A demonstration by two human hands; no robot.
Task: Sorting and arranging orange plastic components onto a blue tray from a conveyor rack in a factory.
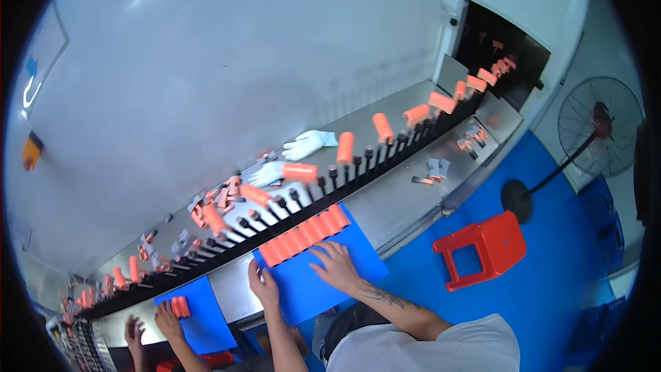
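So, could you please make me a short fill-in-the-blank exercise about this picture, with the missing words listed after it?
1. The right hand rests on a ____ mat.
2. The row of orange cylinders lies on that ____.
3. The plastic stool on the floor is ____.
4. The left hand touches the mat's ____ edge.

Missing words: blue; mat; red; left

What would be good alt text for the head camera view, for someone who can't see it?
A person's right hand rests on a row of orange cylinders lined up on a blue mat, while the left hand touches the mat's left edge. Behind runs a conveyor of black pegs carrying more orange cylinders.
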